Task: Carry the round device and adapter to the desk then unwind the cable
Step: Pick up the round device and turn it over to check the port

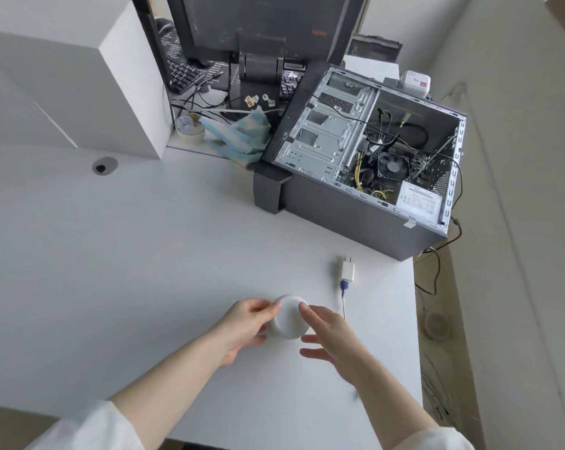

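Left hand [247,326] pinches smooth white round plastic device [289,316] above white desk [145,254]; right hand [328,339] fingers spread beside it. White plug adapter [346,271] lies near. Best: steady device, draw thin cable [343,303] off gently.

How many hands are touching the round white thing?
2. The left hand pinches the round white device on its left edge, and the right hand touches its right edge with the thumb, fingers spread. Both are over the white desk.
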`<state>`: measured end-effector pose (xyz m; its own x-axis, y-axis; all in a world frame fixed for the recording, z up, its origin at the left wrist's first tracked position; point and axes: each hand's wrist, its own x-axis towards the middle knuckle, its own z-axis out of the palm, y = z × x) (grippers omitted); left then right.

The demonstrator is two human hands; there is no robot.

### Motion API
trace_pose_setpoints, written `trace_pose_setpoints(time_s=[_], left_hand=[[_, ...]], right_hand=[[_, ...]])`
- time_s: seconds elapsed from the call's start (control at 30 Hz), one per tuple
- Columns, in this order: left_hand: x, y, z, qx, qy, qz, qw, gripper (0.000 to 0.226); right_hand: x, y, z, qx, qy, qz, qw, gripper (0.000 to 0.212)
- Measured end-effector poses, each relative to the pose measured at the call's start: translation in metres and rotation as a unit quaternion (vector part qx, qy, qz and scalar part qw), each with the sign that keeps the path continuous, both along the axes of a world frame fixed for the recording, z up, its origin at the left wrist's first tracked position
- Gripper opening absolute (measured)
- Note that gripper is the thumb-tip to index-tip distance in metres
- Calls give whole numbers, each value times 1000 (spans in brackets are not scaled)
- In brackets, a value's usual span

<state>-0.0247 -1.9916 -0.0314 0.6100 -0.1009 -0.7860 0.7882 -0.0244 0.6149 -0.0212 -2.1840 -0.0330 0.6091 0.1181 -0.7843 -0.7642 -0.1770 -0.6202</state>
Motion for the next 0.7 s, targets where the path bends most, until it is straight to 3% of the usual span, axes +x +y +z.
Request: trace_pose_setpoints(time_s=[0.2,0.7], left_hand=[[-4,-5,-3,0,-3,6,1000,47],[-2,-10,-1,2,-5,34,999,42]], right_hand=[[-1,2,-3,6,11,4,1000,59],[0,4,-7,28,0,-10,1000,49]])
